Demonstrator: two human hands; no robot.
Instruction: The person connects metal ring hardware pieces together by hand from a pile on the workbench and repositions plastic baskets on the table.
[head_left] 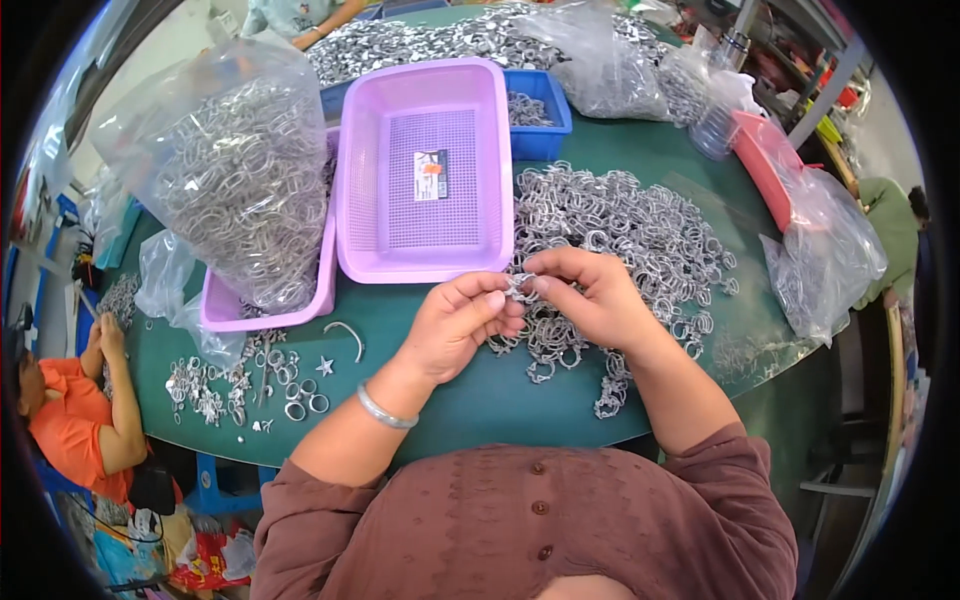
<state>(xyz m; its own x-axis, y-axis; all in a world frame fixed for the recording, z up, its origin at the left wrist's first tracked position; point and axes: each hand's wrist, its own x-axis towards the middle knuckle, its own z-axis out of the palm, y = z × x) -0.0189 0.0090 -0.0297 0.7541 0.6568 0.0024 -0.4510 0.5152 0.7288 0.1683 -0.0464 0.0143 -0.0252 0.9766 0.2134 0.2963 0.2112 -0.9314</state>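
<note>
My left hand (462,322) and my right hand (592,296) meet over the front left edge of a heap of silver-grey metal rings (640,215). Between their fingertips is a small silver metal ring (520,288), pinched from both sides; the fingers partly hide its shape. A purple plastic basket (425,270), with a printed card on its mesh bottom, lies just beyond my left hand. To the left of it, a large clear bag of similar rings (245,170) stands in a second purple basket (268,320).
Loose rings and small charms (210,390) lie at the table's front left, near a curved metal piece (345,335). A blue bin (535,140), a bagged pile (610,85) and a pink tray (765,165) stand farther back. A person in orange (90,420) works at the left.
</note>
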